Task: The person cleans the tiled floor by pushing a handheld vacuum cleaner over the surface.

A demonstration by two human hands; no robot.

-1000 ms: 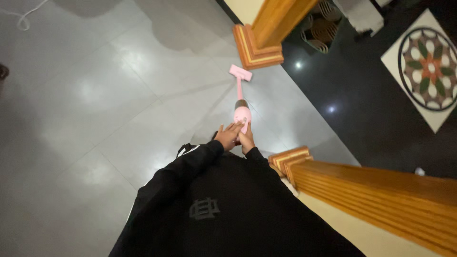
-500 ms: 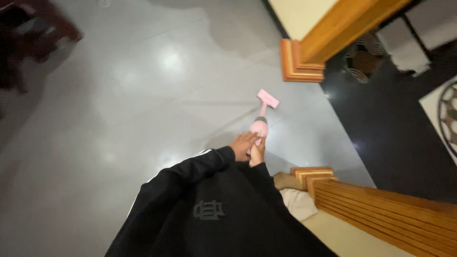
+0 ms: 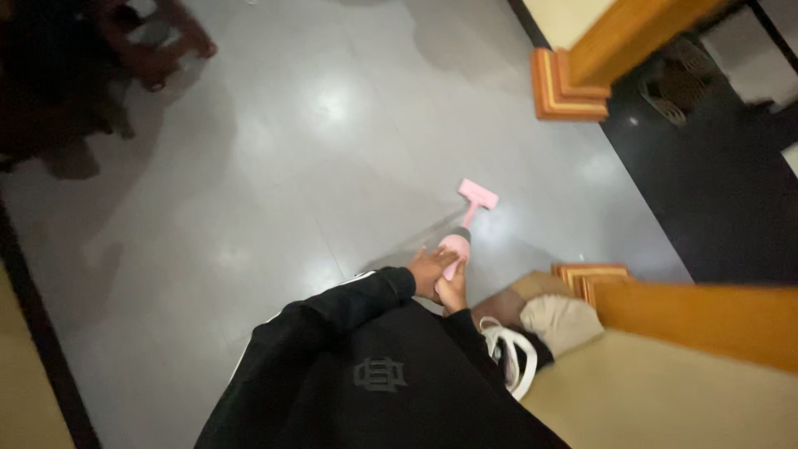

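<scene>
Both grips clenched: left hand [image 3: 430,270], right hand [image 3: 453,293] grasping one pink stick vacuum [image 3: 459,240].

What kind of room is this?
Probably a hallway or living space in a home: glossy grey tiled floor, wooden door frames, and a pink stick vacuum held by both hands.

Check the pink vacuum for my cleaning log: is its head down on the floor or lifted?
Down: the pink vacuum slants from both hands, its head on the grey floor.
</scene>
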